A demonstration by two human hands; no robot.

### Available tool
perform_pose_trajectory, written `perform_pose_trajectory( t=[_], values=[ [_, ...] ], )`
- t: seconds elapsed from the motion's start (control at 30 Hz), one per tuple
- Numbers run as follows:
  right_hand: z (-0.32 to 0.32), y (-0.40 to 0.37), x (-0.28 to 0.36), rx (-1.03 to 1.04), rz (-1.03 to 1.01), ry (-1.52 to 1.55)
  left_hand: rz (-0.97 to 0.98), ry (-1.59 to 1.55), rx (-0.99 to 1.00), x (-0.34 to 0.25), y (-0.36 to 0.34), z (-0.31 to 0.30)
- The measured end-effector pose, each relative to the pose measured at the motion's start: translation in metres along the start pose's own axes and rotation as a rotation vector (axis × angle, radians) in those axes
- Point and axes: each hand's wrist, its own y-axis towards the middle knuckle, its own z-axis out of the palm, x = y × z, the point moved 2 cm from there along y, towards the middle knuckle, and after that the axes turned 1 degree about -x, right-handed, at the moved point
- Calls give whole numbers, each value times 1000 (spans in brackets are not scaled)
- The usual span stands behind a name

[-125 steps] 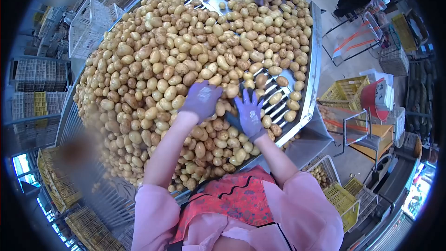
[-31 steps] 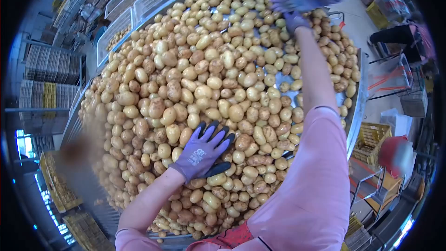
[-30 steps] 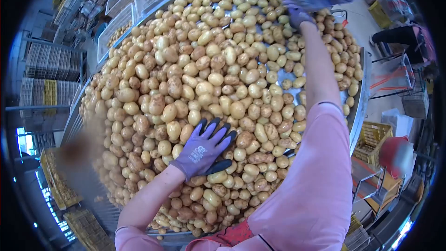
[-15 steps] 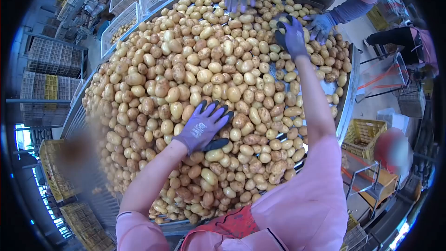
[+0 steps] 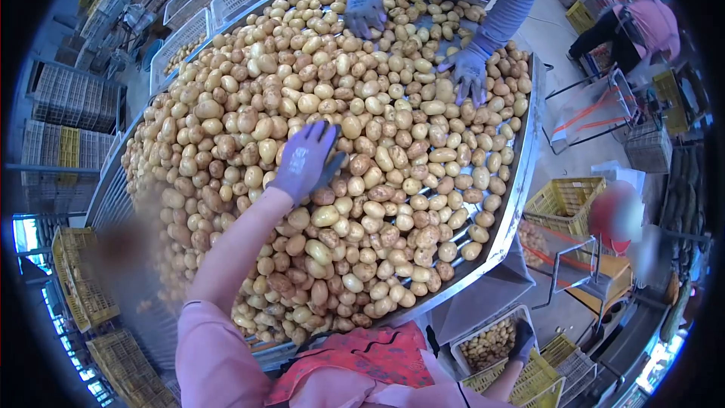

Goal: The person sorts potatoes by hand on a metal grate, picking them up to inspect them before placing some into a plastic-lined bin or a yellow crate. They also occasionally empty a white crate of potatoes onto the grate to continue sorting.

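Note:
Potatoes (image 5: 226, 159) lie heaped over a large metal sorting table (image 5: 521, 174). My left hand (image 5: 306, 159), in a purple glove with dark fingertips, rests on the heap with its fingers stretched out, holding nothing. Down at the lower right, my right hand (image 5: 522, 341) is beside the right rim of a white crate (image 5: 458, 355) that holds small potatoes (image 5: 487, 346). Its fingers are dark and small in view, so their grip does not show.
Across the table, a co-worker's gloved hands, one on the left (image 5: 364, 9) and one on the right (image 5: 468, 72), touch potatoes. Yellow crates (image 5: 563, 204) and a metal-framed stand (image 5: 593, 113) are on the right. Stacked crates (image 5: 75, 98) line the left; another person (image 5: 642, 26) bends over behind.
My right hand has left the far side of the heap and come down to the white crate at lower right. My left hand has slid forward over the potatoes. The view has shifted.

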Motion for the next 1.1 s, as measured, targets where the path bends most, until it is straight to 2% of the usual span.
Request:
perform_pose_trajectory(
  t=[0.03, 0.07, 0.1, 0.13, 0.17, 0.2, 0.27, 0.3, 0.33, 0.37, 0.47, 0.57, 0.6, 0.67, 0.7, 0.73, 0.8, 0.87, 0.93, 0.97, 1.0, 1.03, 1.07, 1.1],
  values=[
    [10, -18, 20, -5, 0, 2, -152, 28, -46, 1, 7, 1],
    [20, -35, 44, -152, -62, -669, -150, 24, -48, -1, 15, 3],
    [34, -48, 71, -301, -125, -1340, -185, 87, 35, -2, 25, 9],
    [58, -43, 79, -390, -463, -1159, -219, 149, 115, 1, 34, 17],
    [89, -28, 90, -331, -571, -1045, -215, 143, 107, 3, 42, 24],
    [128, -18, 88, -342, -879, -613, -251, 175, 111, 7, 49, 36],
    [225, -49, 166, -179, -1054, -830, -282, 201, 107, 10, 54, 41],
    [267, -50, 172, 15, -863, -325, -254, 124, 83, 12, 50, 40],
    [294, -72, 226, 173, -981, -744, -229, 46, 61, 12, 45, 38],
    [325, -66, 240, 172, -983, -748, -203, -23, 159, 9, 42, 33],
    [409, -32, 250, -58, -941, -1059, -133, -137, 171, -6, 12, 34],
    [433, 20, 267, -66, -1050, -921, -118, -200, 95, -24, -4, 18],
    [436, 37, 275, -38, -999, -1013, -122, -207, 97, -31, -5, 13],
    [436, 49, 298, -26, -987, -1084, 5, -54, 144, -43, -6, 6],
    [439, 56, 302, -22, -992, -1092, 16, -196, 129, -44, -9, 6],
    [443, 62, 308, 8, -1015, -1087, 9, -201, 122, -45, -11, 6],
    [439, 61, 320, 26, -1045, -1079, 13, -588, -72, -52, -16, 2],
    [429, 35, 344, 184, -1005, -896, -16, -648, -164, -58, -19, -8],
    [416, -29, 343, 35, -1407, -355, -89, -792, -359, -67, -25, -35],
    [417, -55, 333, 403, -1079, -71, -129, -760, -434, -73, -31, -37],
    [417, -79, 315, 763, -756, 177, -87, -739, -455, -78, -37, -28],
    [416, -94, 296, 1146, -246, 394, -18, -709, -377, -86, -43, -19],
    [416, -121, 281, 1253, 351, 836, 49, -677, -299, -93, -48, -14],
    [400, -127, 268, 1205, 113, 724, 72, -537, -190, -103, -49, -33]
  ],
)
